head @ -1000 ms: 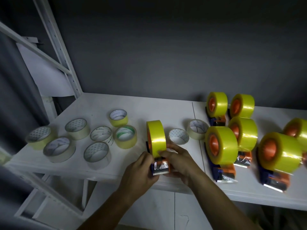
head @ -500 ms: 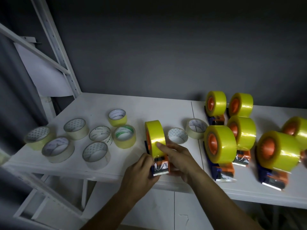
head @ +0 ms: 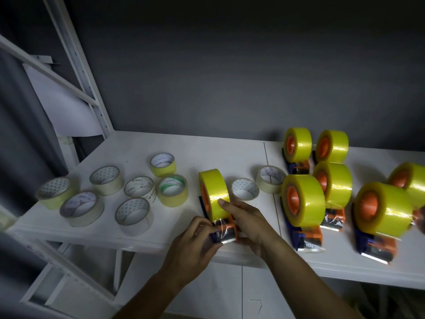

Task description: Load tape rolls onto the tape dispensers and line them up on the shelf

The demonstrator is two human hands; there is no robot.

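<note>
Dispenser (head: 224, 233) carrying yellow roll (head: 213, 192), near shelf (head: 142, 236) edge, centre: left hand (head: 197, 245) pinches its cutter end; right hand (head: 246, 221) grips it, forefinger on roll. Far-right dispenser (head: 411, 180) cut off.

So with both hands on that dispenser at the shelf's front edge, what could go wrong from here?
1. The left hand pinches tape right at the blue-and-orange dispenser's serrated blade, so it might nick a finger.
2. The dispenser sits near the white shelf's front edge and could slip off.
3. The thin film may wrinkle or stick to itself.
</note>
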